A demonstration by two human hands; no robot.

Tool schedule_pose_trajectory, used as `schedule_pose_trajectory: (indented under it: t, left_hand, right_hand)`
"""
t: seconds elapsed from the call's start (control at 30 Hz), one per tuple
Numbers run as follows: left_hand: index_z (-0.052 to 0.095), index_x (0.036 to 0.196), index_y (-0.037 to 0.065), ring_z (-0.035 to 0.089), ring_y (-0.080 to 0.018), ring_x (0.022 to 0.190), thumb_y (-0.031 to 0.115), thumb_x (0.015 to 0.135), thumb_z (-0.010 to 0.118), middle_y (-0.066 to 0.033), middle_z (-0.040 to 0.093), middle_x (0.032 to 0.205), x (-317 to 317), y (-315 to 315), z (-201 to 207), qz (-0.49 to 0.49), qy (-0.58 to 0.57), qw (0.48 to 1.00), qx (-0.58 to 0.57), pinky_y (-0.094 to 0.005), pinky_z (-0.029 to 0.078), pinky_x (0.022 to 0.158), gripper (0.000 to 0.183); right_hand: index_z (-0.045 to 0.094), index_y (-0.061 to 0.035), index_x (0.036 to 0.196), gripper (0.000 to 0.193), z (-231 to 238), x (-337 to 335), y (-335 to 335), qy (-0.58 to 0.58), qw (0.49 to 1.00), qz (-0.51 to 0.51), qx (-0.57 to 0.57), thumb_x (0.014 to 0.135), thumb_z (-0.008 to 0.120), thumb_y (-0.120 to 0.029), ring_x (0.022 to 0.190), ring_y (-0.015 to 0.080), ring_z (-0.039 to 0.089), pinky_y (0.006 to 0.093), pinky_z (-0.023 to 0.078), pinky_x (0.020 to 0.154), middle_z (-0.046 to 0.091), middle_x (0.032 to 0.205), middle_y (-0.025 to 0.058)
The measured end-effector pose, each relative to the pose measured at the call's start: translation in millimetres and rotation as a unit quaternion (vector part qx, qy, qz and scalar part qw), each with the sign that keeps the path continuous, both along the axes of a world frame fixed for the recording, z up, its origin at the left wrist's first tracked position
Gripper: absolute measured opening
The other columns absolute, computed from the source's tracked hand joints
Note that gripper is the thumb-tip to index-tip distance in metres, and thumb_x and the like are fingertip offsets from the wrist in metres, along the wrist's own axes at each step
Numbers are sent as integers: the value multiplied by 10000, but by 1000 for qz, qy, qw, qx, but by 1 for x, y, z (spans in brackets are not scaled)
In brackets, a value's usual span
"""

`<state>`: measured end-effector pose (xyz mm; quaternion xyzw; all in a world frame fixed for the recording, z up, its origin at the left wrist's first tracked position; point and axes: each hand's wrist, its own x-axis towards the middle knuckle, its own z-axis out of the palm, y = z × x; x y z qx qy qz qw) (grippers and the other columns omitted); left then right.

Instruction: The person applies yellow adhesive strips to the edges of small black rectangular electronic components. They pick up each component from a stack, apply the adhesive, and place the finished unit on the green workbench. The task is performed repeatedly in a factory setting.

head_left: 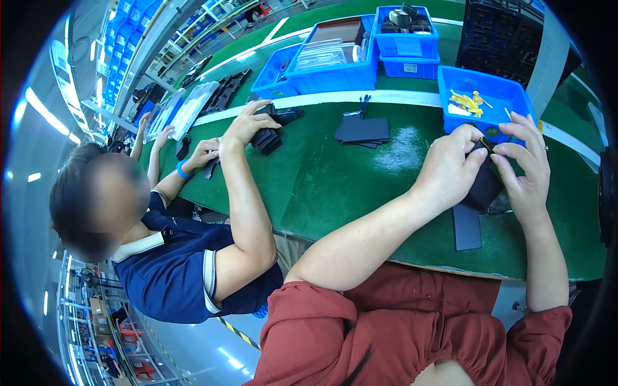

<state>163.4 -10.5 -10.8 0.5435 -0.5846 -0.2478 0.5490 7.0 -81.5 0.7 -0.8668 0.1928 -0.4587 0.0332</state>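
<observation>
Over the right side of the green table, a dark rectangular piece [484,186] is held between my two hands. My left hand [454,164] is closed, its thumb and fingers pinching the top edge. My right hand [524,161] has its thumb and a finger pressed at the same edge, other fingers raised. A narrow yellowish bit [486,143] shows there, too small to name. Beneath, a flat black plate [467,230] lies near the table's front edge. Just beyond my hands stands a blue bin [521,96] with yellow pieces [472,103] inside.
A stack of black plates [362,130] lies left of my hands. Blue bins [360,77] with sheets and parts line the far side, beside a black tray [499,42]. At left a co-worker [193,270] reaches over a pile of black pieces [266,140].
</observation>
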Motion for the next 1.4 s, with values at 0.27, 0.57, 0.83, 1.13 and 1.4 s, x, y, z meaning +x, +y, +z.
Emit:
schedule_pose_trajectory:
  t: [0.27,0.57,0.83,1.13,1.4]
  left_hand:
    - [535,981,-19,638,-272,735,63,829,587,-170,633,801,-3,-1,0,-18,-41,998,-33,-334,486,674,180]
    - [521,984,-14,609,-138,727,54,850,584,-116,641,808,-3,-3,-1,-19,21,1000,11,-295,478,659,162]
    - [491,1018,2,617,-163,726,51,858,575,-118,645,790,-5,1,2,23,-42,997,-64,-295,469,657,187]
    - [495,1194,64,597,-133,653,34,845,578,-73,642,746,-11,3,2,-23,-41,998,-35,-275,456,597,361]
    - [519,1101,-21,573,-71,863,30,898,543,-61,640,971,-4,-3,-2,-69,177,981,33,-205,453,763,211]
  right_hand:
    - [607,-18,772,86,-9,-6,-13,-51,970,51,233,731,678,-43,1133,274,523,416,333,1023,631,1023,85]
    - [604,-44,787,62,7,-4,2,-55,997,22,43,756,627,3,1070,281,566,495,303,1049,652,930,75]
    - [625,-44,810,132,5,2,10,-59,997,28,34,716,640,47,994,276,607,510,346,1020,665,883,71]
    - [623,-42,786,126,4,1,9,-66,995,64,43,692,660,32,914,240,612,480,393,981,648,855,75]
    - [626,1,835,65,-1,-2,3,-142,968,19,208,773,644,-1,705,147,582,253,465,658,622,798,78]
